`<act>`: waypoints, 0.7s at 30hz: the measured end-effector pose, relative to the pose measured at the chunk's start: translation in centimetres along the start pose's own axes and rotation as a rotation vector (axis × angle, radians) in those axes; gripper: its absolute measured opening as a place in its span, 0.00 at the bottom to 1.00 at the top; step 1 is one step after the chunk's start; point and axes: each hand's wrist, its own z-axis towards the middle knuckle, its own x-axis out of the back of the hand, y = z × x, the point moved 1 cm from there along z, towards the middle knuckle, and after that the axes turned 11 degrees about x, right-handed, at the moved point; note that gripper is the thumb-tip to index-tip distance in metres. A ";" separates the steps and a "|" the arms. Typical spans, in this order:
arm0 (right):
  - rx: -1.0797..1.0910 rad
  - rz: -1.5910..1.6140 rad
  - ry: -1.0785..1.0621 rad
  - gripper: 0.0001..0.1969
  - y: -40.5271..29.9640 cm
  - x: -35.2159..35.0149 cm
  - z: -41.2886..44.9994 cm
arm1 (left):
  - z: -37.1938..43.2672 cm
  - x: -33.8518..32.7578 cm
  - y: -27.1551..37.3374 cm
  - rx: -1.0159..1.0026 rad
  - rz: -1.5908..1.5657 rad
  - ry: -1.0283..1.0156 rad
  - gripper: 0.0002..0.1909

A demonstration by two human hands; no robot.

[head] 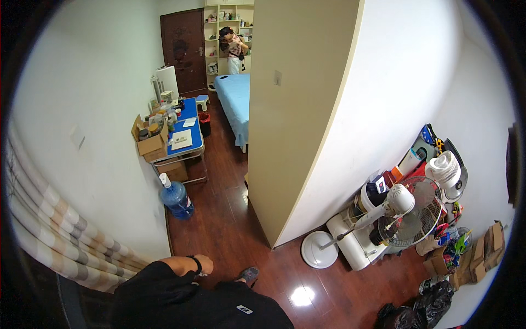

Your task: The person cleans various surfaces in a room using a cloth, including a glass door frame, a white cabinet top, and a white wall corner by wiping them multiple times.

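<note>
My left hand (pixel 204 265), with a black band at the wrist, hangs low over the wooden floor, its fingers curled. Something small and pale shows under it, too small to name. My right hand is out of view. Nearest to my left hand, by the wall, stands a blue water jug (pixel 177 202) with a white pump on top. Beyond it is a blue folding table (pixel 196 142) holding an open cardboard box (pixel 150 146), jars and papers. A white pedestal fan (pixel 400 199) stands to the right of the partition.
A partition wall (pixel 302 103) juts out ahead. Left of it, a bed with a blue sheet (pixel 232 88) and a red-lined bin (pixel 204 119) flank a passage. Another person (pixel 235 47) stands at the far shelves. Cardboard boxes (pixel 476 261) and black bags (pixel 435 302) lie at right.
</note>
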 end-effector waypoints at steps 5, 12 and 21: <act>0.047 -0.014 0.031 0.19 0.3 0.8 -0.2 | 0.0 1.3 0.9 -0.032 0.086 0.038 0.17; 0.238 0.188 0.170 0.08 -5.1 0.2 2.5 | 4.2 0.6 1.0 -0.086 -0.047 0.196 0.16; 0.033 0.154 0.097 0.13 -5.1 0.1 1.7 | 7.6 4.6 1.5 0.040 -0.882 0.242 0.22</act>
